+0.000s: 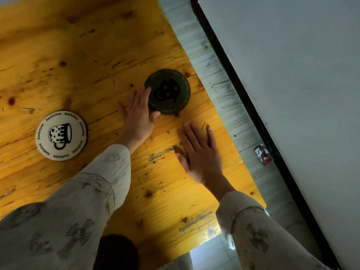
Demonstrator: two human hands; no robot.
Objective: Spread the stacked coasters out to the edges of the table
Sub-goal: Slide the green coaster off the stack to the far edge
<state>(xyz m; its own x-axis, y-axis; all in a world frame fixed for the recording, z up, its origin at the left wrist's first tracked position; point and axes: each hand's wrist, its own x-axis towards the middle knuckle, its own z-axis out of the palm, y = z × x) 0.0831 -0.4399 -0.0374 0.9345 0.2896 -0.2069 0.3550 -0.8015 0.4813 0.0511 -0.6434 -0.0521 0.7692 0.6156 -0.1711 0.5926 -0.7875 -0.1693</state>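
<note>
two coasters lie apart on the yellow wooden worktop (81,55), no stack left between them as far as can be seen. the dark green coaster (168,91) sits flat close to the worktop's right edge, not quite at it; the white coaster (61,135) lies flat well away from it, toward the left side of the view.

the left hand (138,114) has its fingers spread, resting against the dark coaster's near-left rim, thumb curling at the lower rim; it seems to push or slide rather than lift, though i cannot tell whether the rim is pinched. the right hand (200,152) lies open and flat on bare wood near the right edge, holding nothing.

both coasters look thin, stiff and light, probably hard discs that slide easily on the varnished boards and could chip if knocked off. pressing fingertips on the top face or nudging the rim should move them; lifting would need a nail under the edge.

being round, they have no long axis. the white one's mug print stands handle toward the near edge, and the dark one's print looks turned at a slant.
</note>
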